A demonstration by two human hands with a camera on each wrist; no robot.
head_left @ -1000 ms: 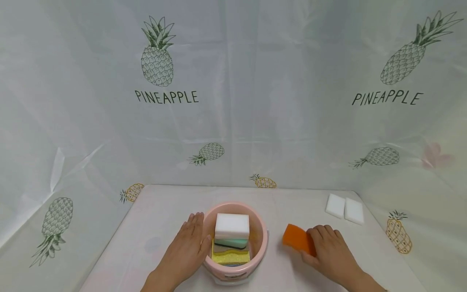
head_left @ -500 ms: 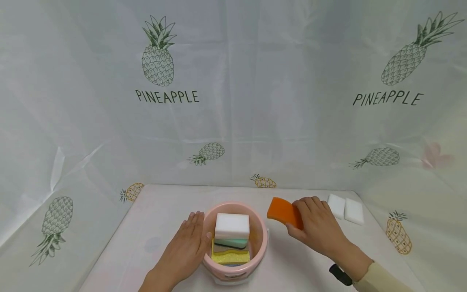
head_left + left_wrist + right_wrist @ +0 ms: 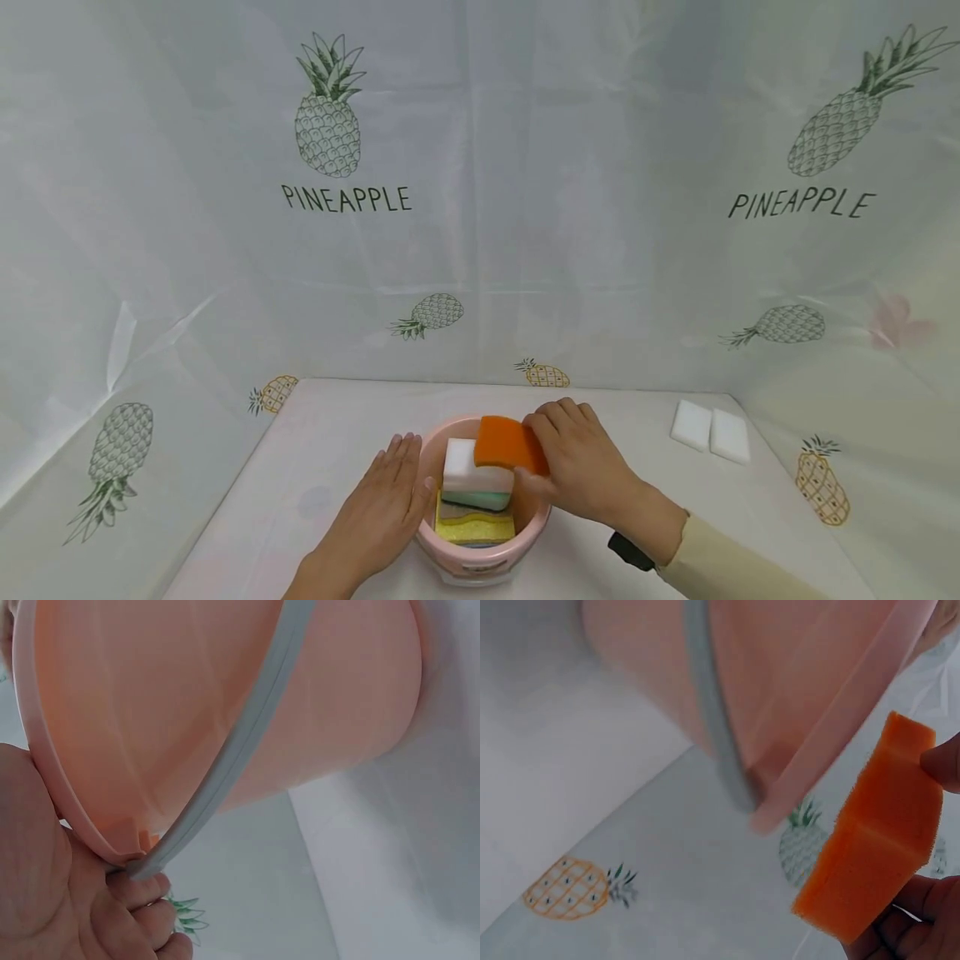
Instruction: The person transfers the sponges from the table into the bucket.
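The left hand (image 3: 378,517) lies flat, fingers straight, against the side of the round pink plastic bucket (image 3: 525,533) on the pale worktop (image 3: 315,442). Inside it, a yellow sponge (image 3: 474,528), a teal one and a white foam block (image 3: 468,473) are already stacked. The right hand (image 3: 581,467) pinches a curved orange sponge (image 3: 508,444) just over the rim, not yet released. Farther right, two white foam blocks (image 3: 708,429) remain outside.

Left hand (image 3: 378,512) flat, fingers straight, right hand (image 3: 581,467) raised, fingers pinching
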